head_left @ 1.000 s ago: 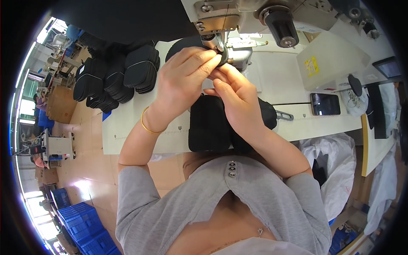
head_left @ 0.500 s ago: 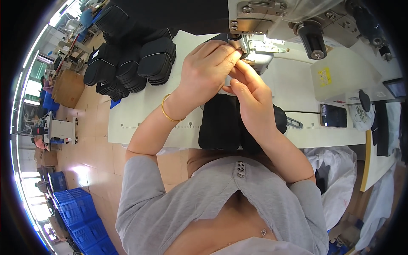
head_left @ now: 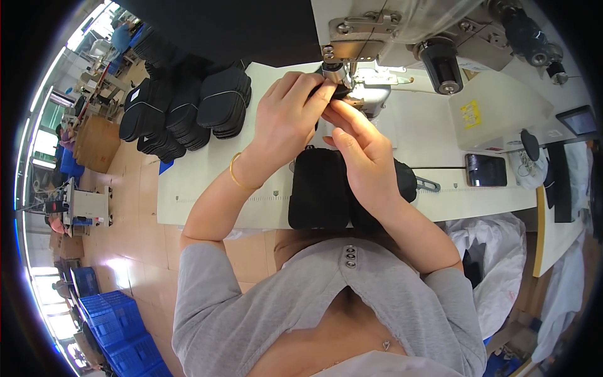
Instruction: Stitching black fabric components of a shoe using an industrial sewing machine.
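Note:
Under the needle area of the sewing machine [head_left: 358,81] lies a small black fabric piece [head_left: 342,90], mostly covered by my fingers. My left hand [head_left: 286,116] curls over it from the left, fingertips pressed close to the metal presser foot. From the right, my right hand [head_left: 369,163] meets it, its fingers reaching the same piece and its thumb lying lower along it. The fingertips of both hands nearly touch. Below them, at the table's near edge, rest black rounded pads [head_left: 318,191], partly hidden behind my right hand and wrist.
Tied stacks of black pads [head_left: 223,103] stand on the left of the white table [head_left: 201,204]. To the right are a grey-handled tool [head_left: 428,183], a phone [head_left: 485,169] and a pale machine housing [head_left: 502,116]. Blue crates [head_left: 116,320] sit on the floor; a white sack [head_left: 496,251] hangs below right.
The whole view has shifted a little, so the machine and hands sit slightly lower and further left. Both hands stay at the presser foot with the black fabric piece.

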{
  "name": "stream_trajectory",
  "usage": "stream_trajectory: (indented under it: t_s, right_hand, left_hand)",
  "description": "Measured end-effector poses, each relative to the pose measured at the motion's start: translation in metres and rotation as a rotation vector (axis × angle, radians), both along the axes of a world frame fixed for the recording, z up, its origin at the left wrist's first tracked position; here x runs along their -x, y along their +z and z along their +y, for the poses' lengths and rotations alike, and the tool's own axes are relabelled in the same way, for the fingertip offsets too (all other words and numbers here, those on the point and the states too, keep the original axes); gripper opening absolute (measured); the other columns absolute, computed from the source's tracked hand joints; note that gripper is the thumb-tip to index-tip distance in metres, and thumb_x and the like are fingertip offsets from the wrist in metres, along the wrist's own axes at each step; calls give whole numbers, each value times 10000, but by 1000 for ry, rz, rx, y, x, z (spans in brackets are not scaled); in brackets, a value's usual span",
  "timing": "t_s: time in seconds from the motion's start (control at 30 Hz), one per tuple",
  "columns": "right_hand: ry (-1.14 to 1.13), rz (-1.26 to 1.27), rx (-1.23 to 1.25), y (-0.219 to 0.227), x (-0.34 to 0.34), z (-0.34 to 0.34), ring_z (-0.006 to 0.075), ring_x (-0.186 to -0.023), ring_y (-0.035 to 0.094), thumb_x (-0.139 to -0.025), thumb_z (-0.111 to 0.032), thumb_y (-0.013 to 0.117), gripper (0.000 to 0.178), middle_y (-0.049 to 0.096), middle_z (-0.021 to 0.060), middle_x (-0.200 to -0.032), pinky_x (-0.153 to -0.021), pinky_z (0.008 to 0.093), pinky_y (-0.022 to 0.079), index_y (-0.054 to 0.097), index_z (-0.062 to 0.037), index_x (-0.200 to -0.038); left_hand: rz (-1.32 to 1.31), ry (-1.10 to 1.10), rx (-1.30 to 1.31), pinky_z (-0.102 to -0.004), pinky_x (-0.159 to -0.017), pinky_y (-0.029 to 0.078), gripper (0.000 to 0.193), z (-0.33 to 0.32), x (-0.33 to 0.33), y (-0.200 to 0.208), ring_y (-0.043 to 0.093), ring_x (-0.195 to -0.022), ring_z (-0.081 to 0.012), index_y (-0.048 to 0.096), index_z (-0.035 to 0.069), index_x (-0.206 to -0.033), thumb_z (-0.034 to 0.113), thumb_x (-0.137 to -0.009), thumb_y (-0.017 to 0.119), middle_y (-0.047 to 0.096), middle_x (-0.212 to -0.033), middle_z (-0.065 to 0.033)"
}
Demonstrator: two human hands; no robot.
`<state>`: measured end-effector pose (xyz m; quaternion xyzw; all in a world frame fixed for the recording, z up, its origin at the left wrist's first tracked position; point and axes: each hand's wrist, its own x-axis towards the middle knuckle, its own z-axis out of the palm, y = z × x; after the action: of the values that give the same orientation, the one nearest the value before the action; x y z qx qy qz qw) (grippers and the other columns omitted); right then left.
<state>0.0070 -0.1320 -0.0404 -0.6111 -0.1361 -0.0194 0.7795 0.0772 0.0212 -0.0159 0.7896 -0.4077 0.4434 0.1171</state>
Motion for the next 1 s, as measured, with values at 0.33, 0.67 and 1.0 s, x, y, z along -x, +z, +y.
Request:
stream_trajectory:
  t_s: [0.33,0.67,1.0]
  right_hand:
    - [-83,-50,-28,-8,-24,23,48,-628,431,-998,-77,503,125,519,-9,-688,-532,255,364,562,28,-964]
    - [-110,-43,30,-7,-25,26,94,-624,529,-967,-21,488,152,606,54,-676,-559,296,441,595,43,-880]
    - [-132,-86,23,-11,-23,24,88,-639,512,-971,-26,482,158,602,62,-680,-579,296,437,602,38,-890]
  left_hand:
    - [-53,64,-94,-300,-600,438,341,-7,20,17,547,-779,-171,685,37,-998,100,-663,677,549,-877,-14]
    - [-14,56,-79,-294,-612,450,172,-12,26,18,518,-784,-165,696,27,-892,80,-729,689,529,-860,-3]
    - [19,102,-114,-290,-623,454,285,-15,32,19,529,-822,-177,682,-8,-997,69,-724,667,539,-892,-34]
